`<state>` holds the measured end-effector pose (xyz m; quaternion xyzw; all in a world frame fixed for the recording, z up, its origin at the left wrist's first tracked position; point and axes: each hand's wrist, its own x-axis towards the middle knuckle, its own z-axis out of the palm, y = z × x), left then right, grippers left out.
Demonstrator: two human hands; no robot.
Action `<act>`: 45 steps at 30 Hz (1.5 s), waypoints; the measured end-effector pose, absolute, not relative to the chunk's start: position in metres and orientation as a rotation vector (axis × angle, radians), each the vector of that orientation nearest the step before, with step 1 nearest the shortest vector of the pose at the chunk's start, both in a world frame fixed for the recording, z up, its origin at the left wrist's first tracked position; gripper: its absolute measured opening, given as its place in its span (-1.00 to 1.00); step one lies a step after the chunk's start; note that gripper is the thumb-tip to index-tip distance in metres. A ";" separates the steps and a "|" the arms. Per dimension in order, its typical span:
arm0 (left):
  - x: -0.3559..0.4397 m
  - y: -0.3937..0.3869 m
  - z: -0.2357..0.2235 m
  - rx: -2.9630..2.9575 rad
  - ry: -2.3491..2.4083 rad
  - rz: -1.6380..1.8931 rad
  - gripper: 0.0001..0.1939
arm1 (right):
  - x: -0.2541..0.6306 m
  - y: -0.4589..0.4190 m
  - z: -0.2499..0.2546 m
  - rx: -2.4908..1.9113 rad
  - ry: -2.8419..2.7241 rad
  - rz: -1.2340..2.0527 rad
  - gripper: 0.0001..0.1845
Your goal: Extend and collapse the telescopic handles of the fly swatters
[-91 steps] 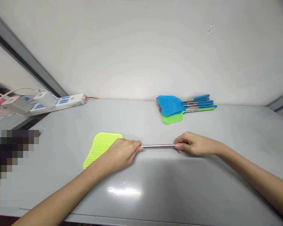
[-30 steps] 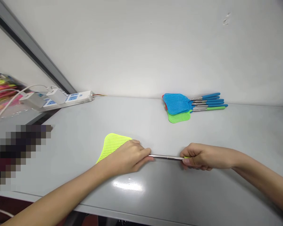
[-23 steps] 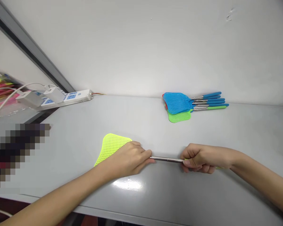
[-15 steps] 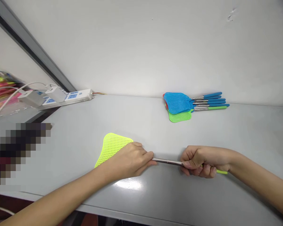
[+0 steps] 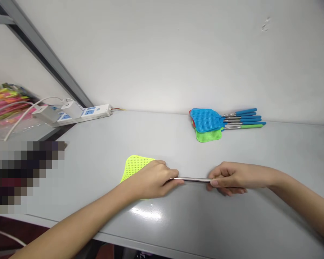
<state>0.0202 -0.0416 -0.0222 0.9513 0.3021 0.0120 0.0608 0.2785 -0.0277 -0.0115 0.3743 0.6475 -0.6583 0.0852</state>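
A yellow-green fly swatter (image 5: 136,166) with a perforated head and a thin metal rod is held across the middle of the table. My left hand (image 5: 158,180) is closed around the rod close to the head, covering part of the head. Farther right, my right hand (image 5: 228,178) pinches the rod's other end between thumb and fingers. The swatter's grip is hidden behind that hand. Between the two hands a stretch of shiny rod shows.
By the wall lies a pile of blue fly swatters (image 5: 206,120) with a green swatter (image 5: 209,136) beneath and a bit of red showing. At the left are a power strip (image 5: 97,111) with plugged-in adapters, white cables, and a colourful bagged heap (image 5: 9,102).
My right hand has turned, and the green grip end that stuck out behind it is now hidden. Both hands still hold the swatter. The view has shifted slightly.
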 end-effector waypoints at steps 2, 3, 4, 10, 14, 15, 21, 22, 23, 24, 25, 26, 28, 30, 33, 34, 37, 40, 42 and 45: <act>0.017 -0.038 -0.021 2.863 0.947 0.062 -0.62 | 0.279 -0.027 -0.007 1.165 2.092 -1.813 -0.63; 0.015 -0.036 -0.020 2.859 0.967 0.078 -0.63 | 0.279 -0.026 -0.005 1.203 2.181 -1.741 -0.64; 0.013 -0.034 -0.019 2.854 0.982 0.094 -0.63 | 0.279 -0.026 -0.004 1.248 2.274 -1.667 -0.64; 0.009 -0.027 -0.017 2.804 0.992 0.135 -0.65 | 0.276 -0.026 -0.002 1.437 2.556 -1.338 -0.67; 0.009 -0.028 -0.017 2.830 0.961 0.117 -0.66 | 0.273 -0.032 -0.002 1.425 2.541 -1.340 -0.69; 0.009 -0.029 -0.017 2.844 0.944 0.108 -0.67 | 0.272 -0.033 -0.003 1.423 2.532 -1.347 -0.69; 0.010 -0.038 -0.023 2.963 0.915 0.032 -0.68 | 0.267 -0.038 -0.014 1.402 2.422 -1.441 -0.74; 0.011 -0.040 -0.023 2.986 0.926 0.031 -0.68 | 0.266 -0.040 -0.015 1.405 2.405 -1.459 -0.74; 0.011 -0.041 -0.024 3.009 0.934 0.036 -0.67 | 0.266 -0.041 -0.015 1.413 2.394 -1.471 -0.73; 0.012 -0.042 -0.024 3.030 0.938 0.046 -0.67 | 0.266 -0.043 -0.015 1.420 2.386 -1.482 -0.73; 0.012 -0.044 -0.024 3.049 0.935 0.055 -0.67 | 0.266 -0.045 -0.014 1.426 2.377 -1.496 -0.73; 0.013 -0.045 -0.024 3.064 0.930 0.064 -0.66 | 0.266 -0.047 -0.012 1.427 2.361 -1.519 -0.74; 0.015 -0.046 -0.024 3.082 0.913 0.086 -0.66 | 0.266 -0.050 -0.010 1.427 2.298 -1.594 -0.74; 0.017 -0.048 -0.025 3.099 0.895 0.117 -0.66 | 0.267 -0.052 -0.008 1.421 2.191 -1.705 -0.76; 0.018 -0.050 -0.027 3.140 0.866 0.171 -0.65 | 0.265 -0.052 -0.007 1.417 1.993 -1.892 -0.78; 0.019 -0.050 -0.028 3.154 0.860 0.184 -0.64 | 0.265 -0.052 -0.007 1.418 1.923 -1.953 -0.78; 0.020 -0.052 -0.030 3.179 0.850 0.181 -0.65 | 0.263 -0.050 -0.009 1.420 1.722 -2.102 -0.79; 0.021 -0.055 -0.032 3.185 0.841 0.154 -0.66 | 0.263 -0.050 -0.014 1.376 1.531 -2.222 -0.84; 0.022 -0.056 -0.033 3.185 0.837 0.148 -0.66 | 0.263 -0.049 -0.018 1.312 1.434 -2.288 -0.87; 0.023 -0.057 -0.032 3.179 0.842 0.144 -0.65 | 0.264 -0.047 -0.021 1.227 1.377 -2.343 -0.90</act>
